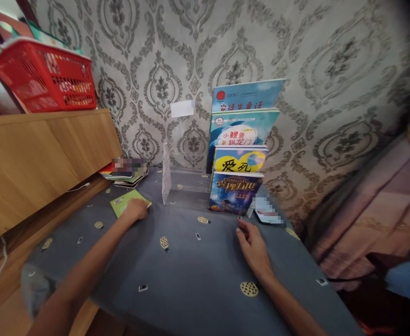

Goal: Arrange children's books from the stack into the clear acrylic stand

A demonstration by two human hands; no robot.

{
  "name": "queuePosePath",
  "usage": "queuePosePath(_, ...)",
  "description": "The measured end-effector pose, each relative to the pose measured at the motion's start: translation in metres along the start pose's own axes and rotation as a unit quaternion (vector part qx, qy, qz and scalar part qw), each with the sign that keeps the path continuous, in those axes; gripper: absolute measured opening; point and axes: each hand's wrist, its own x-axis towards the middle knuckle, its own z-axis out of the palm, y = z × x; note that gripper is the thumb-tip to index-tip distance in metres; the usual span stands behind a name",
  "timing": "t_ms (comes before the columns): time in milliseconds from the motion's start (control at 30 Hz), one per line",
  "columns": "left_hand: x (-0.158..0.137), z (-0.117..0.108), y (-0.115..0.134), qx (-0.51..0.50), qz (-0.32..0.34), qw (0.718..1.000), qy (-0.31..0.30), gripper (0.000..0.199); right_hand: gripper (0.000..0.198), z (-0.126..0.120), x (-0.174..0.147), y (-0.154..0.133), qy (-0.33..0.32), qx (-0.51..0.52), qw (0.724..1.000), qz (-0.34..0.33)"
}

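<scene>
The left hand [139, 208] curled over a green book [121, 205] on the counter [191, 275], left of center, its grip hidden, while the right hand [253, 245], fingers loosely spread, appeared below upright books [239, 161] right of center.

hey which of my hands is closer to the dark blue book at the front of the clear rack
Right. Your right hand is just in front of the dark blue book; your left hand is farther off to the left, at the green booklet.
</scene>
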Motion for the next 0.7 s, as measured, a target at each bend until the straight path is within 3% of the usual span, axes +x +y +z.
queuePosePath(200,0.005,-0.004,-0.016,-0.021,-0.014,0.997,-0.077,0.044,0.043,-0.003,0.001,0.000,-0.017,-0.010,1.000,0.002)
queuePosePath(300,0.010,-0.005,-0.037,-0.033,-0.080,0.995,-0.043,0.042,0.041,-0.003,0.002,0.001,-0.021,-0.011,1.000,-0.001)
queuePosePath(433,0.008,0.012,-0.053,-0.052,-0.163,0.985,0.027,0.048,0.039,0.000,0.000,0.002,-0.006,-0.005,1.000,-0.009)
queuePosePath(700,0.005,0.041,-0.058,-0.083,-0.179,0.977,0.078,0.053,0.039,0.002,-0.003,0.001,-0.003,-0.014,1.000,-0.024)
